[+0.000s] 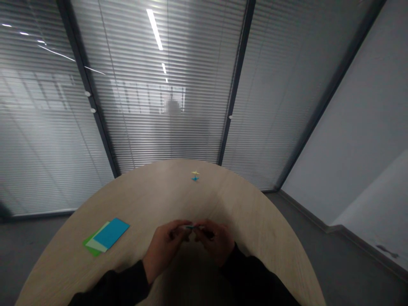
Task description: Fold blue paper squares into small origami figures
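My left hand (pixel 166 241) and my right hand (pixel 217 240) meet above the near middle of the table. Between their fingertips is a small piece of folded blue paper (pixel 190 227), pinched from both sides. Fingers cover most of it, so its full shape is hidden. Farther off, beyond the hands, two small folded paper stars lie close together: a yellow star (pixel 195 172) and, just on the near side of it, a blue star (pixel 194 179).
Left of my hands, a blue paper sheet (pixel 112 233) overlaps a pale green sheet (pixel 95 244) and a green sheet (pixel 95 252). All rest on the round wooden table (pixel 153 191). Glass panels with blinds (pixel 165 140) rise behind; a white wall (pixel 357 140) stands at right.
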`<action>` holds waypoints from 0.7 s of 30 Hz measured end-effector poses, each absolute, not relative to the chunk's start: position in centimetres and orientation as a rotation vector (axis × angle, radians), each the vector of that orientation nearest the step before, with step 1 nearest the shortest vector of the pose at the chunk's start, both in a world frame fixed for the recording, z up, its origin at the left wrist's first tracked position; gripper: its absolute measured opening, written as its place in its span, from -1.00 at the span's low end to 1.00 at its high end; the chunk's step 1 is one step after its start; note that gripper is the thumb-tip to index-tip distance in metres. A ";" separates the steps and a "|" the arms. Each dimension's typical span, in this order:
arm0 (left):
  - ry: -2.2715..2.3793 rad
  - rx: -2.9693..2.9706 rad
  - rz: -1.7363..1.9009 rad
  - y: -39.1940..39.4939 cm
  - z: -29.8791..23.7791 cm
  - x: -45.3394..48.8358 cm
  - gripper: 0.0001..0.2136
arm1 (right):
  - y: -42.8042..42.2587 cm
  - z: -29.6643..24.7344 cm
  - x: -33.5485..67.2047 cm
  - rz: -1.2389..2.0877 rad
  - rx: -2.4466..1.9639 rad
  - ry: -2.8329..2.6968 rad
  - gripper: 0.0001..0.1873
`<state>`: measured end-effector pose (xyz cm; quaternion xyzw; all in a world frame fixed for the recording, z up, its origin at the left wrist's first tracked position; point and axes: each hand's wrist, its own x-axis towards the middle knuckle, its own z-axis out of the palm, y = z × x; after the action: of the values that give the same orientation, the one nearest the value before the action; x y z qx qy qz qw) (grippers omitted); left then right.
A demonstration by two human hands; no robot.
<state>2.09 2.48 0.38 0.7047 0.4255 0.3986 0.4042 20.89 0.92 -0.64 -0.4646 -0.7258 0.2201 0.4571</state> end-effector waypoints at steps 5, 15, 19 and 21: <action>1.076 1.686 1.085 2.4 0.4 1.9 -0.82 | 1.0 -0.6 20.9 0.622 -1.075 -1.700 -0.89; 1.052 1.656 1.116 2.4 0.4 1.9 -0.87 | 1.0 -0.5 20.7 0.753 -1.085 -1.590 -0.85; 1.033 1.677 1.116 2.2 0.7 2.2 -0.89 | 1.1 -0.6 20.5 0.801 -1.096 -1.522 -0.83; 1.020 1.664 1.118 2.1 0.9 2.4 -0.90 | 1.1 -0.8 20.5 0.825 -1.084 -1.494 -0.84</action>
<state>2.37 2.15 0.87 0.6674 0.4090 0.4483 0.4316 20.48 1.15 -0.75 -0.4542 -0.6260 0.3456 0.5314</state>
